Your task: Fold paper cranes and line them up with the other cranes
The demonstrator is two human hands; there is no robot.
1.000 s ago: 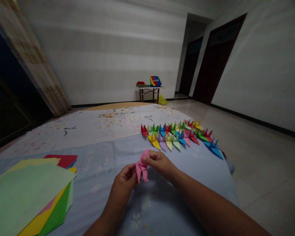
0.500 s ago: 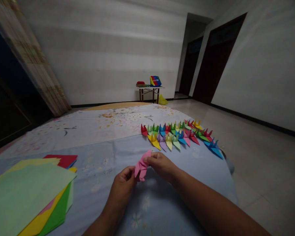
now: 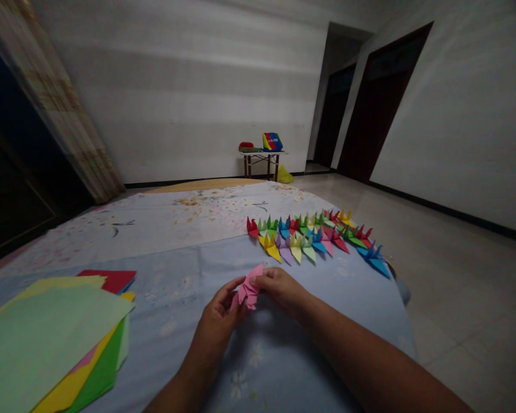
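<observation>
A pink folded paper crane (image 3: pixel 250 291) is held between my two hands, a little above the blue part of the tablecloth. My left hand (image 3: pixel 222 307) has its fingers around the lower left end of the crane. On the other side, my right hand (image 3: pixel 279 287) pinches the crane's upper right part between thumb and fingers. Beyond my hands, several finished paper cranes (image 3: pixel 296 248) in red, green, blue, yellow, purple and pink stand in rows on the cloth. The fingertips under the pink paper are partly hidden.
A fanned stack of coloured paper sheets (image 3: pixel 55 332) lies on the left of the tablecloth (image 3: pixel 163 344). The table's right edge runs past a blue crane (image 3: pixel 375 259). A small table (image 3: pixel 262 154) with a colourful bag (image 3: pixel 272 141) stands by the far wall.
My left hand has shifted slightly up, and its fingers have moved further along the crane. The pink crane has turned a little, while my right hand keeps its pinch.
</observation>
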